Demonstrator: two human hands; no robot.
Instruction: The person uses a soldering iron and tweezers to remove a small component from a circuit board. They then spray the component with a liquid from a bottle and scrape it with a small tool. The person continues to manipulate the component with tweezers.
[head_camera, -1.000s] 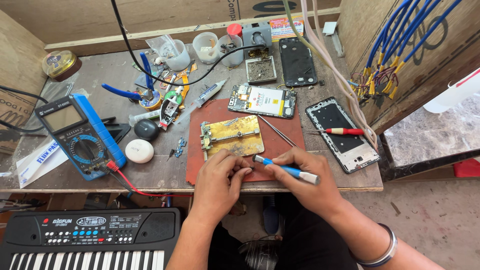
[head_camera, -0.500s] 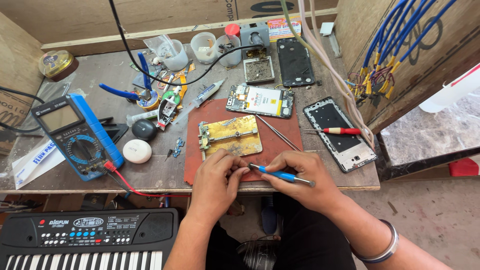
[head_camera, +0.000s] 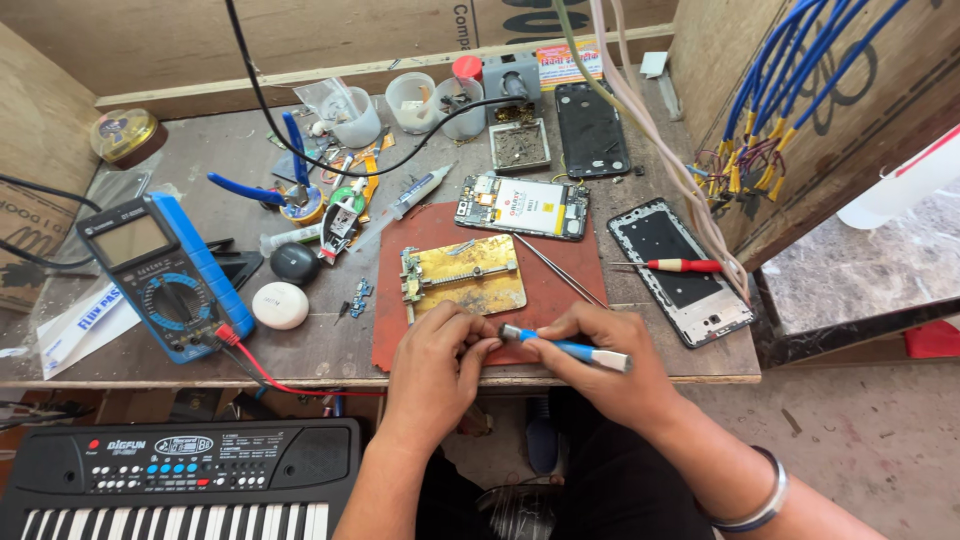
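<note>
Right now your left hand (head_camera: 435, 350) pinches a small part, too tiny to identify, at the near edge of the rust-red rubber mat (head_camera: 560, 290). At its three o'clock, your right hand (head_camera: 600, 350) has its fingers clamped on the blue-handled screwdriver (head_camera: 565, 347), tip touching that part: seemingly a fastening step. Next calls for steady tip alignment. At twelve o'clock lies the brass-coloured metal board holder (head_camera: 462, 275).

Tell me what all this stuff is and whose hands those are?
The camera sits on a person's head and looks down, so you see their own two hands. The right hand holds a blue and white screwdriver. The left hand pinches something too small to make out, right at the tool's tip. They work over a red mat with a brass holder plate. On the bench lie an opened phone, a blue meter and a red screwdriver.
</note>
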